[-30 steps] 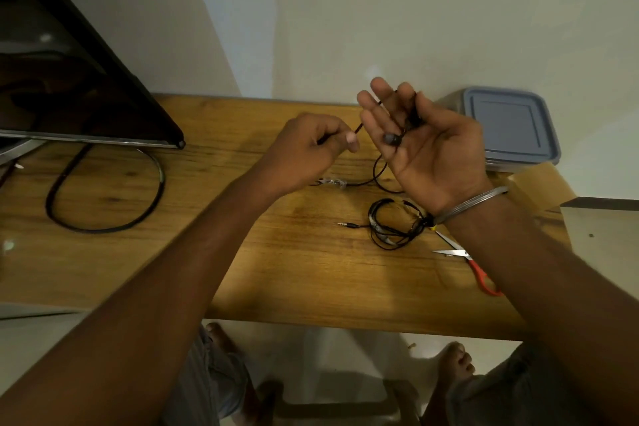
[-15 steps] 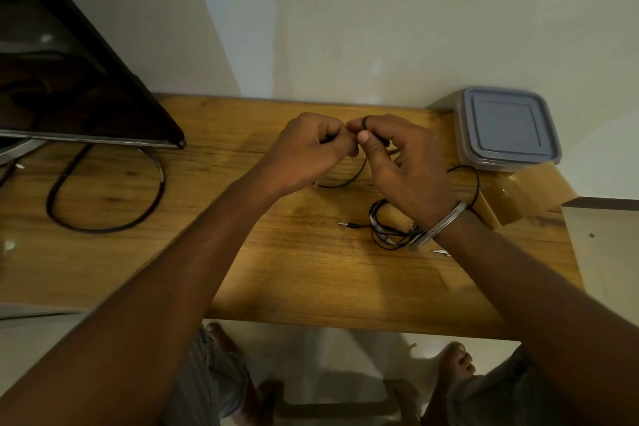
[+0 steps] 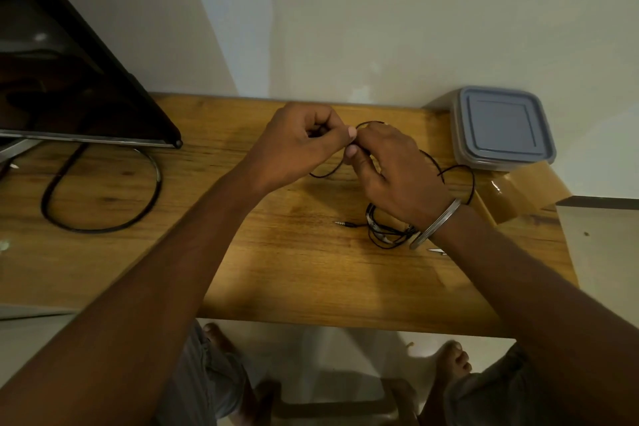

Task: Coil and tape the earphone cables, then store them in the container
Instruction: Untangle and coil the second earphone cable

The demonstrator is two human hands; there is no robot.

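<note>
— Where is our thin black earphone cable (image 3: 325, 174)?
— Pinched between our left hand (image 3: 304, 142) and right hand (image 3: 397, 176), over the wooden tabletop (image 3: 276, 252); the grey lidded plastic container (image 3: 501, 128) hugs its far right corner.

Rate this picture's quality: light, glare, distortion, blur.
Head view: dim, warm light; the wide lens skews the table and leans the wall corner; a small glare spot sits on the screen; the thin cable looks slightly soft.
</note>
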